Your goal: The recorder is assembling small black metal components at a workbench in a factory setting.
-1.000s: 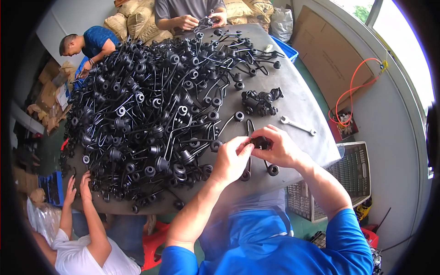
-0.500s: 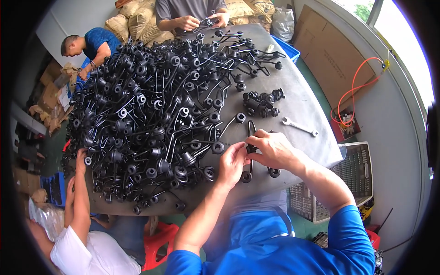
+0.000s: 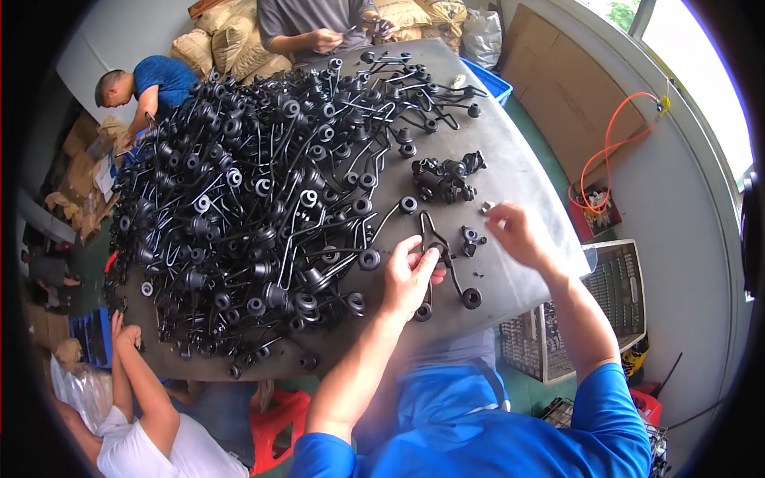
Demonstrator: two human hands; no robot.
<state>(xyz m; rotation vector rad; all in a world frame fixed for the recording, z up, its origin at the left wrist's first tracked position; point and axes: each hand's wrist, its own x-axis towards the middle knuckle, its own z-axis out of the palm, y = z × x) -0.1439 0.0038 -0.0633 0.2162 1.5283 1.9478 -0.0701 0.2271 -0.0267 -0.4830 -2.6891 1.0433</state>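
My left hand (image 3: 408, 279) is closed around a bent black metal rod (image 3: 456, 277) with a round rubber end, held low over the near edge of the table. The rod's narrow loop points away from me, and my fingers hide its middle. Farther right, my right hand (image 3: 519, 234) grips a silver wrench (image 3: 486, 208); only one end of it shows past my fingertips. Between the two hands a small black clamp-like part (image 3: 472, 240) lies on the tabletop. Beyond it sits a cluster of similar black parts (image 3: 446, 178).
A big tangled heap of black rods with rubber ends (image 3: 255, 199) covers the table's left and middle. Co-workers sit or stand at the far and left sides. Right of the table are a grey plastic crate (image 3: 637, 275) and an orange air hose (image 3: 610, 151). A red stool (image 3: 283, 422) stands below left.
My right hand has left the rod and moved right onto the wrench. My left hand keeps the rod, now more visible. The far co-worker's hands have moved apart.
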